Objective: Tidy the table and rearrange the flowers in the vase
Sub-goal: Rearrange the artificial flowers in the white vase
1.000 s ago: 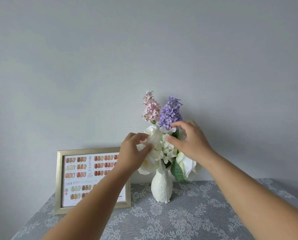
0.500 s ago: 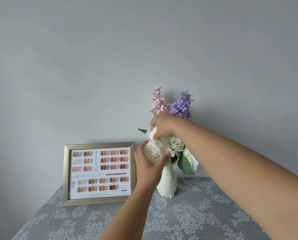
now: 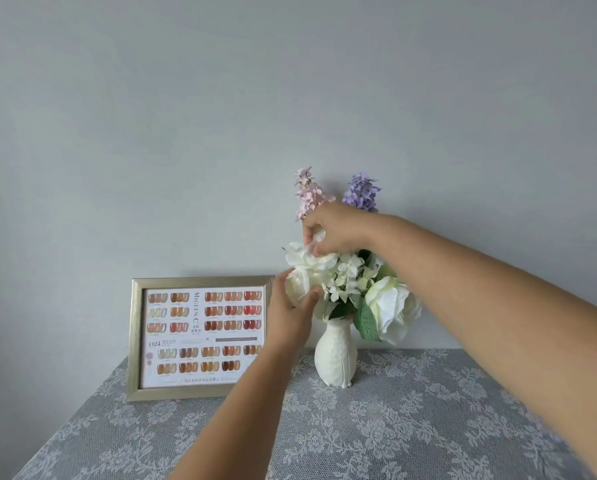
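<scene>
Both hands (image 3: 292, 311) (image 3: 335, 227) pinch white rose (image 3: 304, 263) petals

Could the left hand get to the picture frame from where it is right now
Probably yes. The left hand is cupped on a white flower right beside the frame, whose right edge its forearm already overlaps. Nothing stands between them, but it would have to let go of the flower first.

Purple spike (image 3: 360, 192) base hidden behind right hand (image 3: 335, 228); frame (image 3: 200, 337) right edge hidden behind left hand (image 3: 290, 310) fingers; small print unreadable.
</scene>
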